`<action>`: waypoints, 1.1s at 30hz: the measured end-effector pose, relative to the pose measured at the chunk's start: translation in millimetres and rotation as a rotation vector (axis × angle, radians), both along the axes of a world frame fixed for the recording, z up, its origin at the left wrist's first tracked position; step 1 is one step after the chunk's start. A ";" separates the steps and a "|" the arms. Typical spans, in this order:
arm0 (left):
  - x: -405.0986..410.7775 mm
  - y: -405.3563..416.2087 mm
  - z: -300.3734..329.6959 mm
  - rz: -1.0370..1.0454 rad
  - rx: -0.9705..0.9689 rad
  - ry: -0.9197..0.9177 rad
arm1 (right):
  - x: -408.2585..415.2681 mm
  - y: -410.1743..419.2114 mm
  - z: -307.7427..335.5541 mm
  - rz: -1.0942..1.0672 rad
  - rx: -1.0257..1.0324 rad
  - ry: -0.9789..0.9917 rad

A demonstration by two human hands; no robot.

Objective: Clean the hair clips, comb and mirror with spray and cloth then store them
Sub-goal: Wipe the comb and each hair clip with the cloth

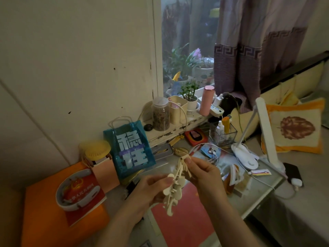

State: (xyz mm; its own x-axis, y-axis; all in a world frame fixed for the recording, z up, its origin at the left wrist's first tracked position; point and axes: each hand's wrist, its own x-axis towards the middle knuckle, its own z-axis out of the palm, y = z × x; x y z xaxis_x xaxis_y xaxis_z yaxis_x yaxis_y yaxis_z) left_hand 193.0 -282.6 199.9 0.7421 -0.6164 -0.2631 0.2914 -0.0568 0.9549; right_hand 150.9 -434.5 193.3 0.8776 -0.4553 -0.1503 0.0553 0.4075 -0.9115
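Note:
A cream hair clip (175, 186) with rounded lobes and long teeth is held up above the desk between both hands. My left hand (151, 188) pinches its lower left lobe with thumb and fingers. My right hand (203, 173) pinches its upper end, fingers curled round the top. An orange-and-white hair clip (233, 173) lies on the desk to the right of my hands. A small spray bottle (220, 130) stands in a clear glass box. I cannot make out a cloth, a comb or a mirror.
A blue gift bag (130, 150) stands behind my hands. A white desk lamp (263, 132) stands at the right with cables around its base. A jar (161, 114), pink flask (207, 100) and potted plant (190, 97) line the sill. An orange box (44, 211) sits at left.

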 end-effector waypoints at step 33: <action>67.8 -221.6 -171.5 0.412 0.517 0.014 | 28.9 -225.8 -107.7 0.007 -0.147 0.407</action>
State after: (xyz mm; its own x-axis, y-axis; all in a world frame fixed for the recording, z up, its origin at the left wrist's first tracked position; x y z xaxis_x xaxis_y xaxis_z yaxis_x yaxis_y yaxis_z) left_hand 260.7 -504.2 28.4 0.8845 -0.0746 -0.4605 0.3995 -0.3886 0.8303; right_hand 179.8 -660.3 85.6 0.7630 -0.4922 -0.4190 -0.3232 0.2708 -0.9067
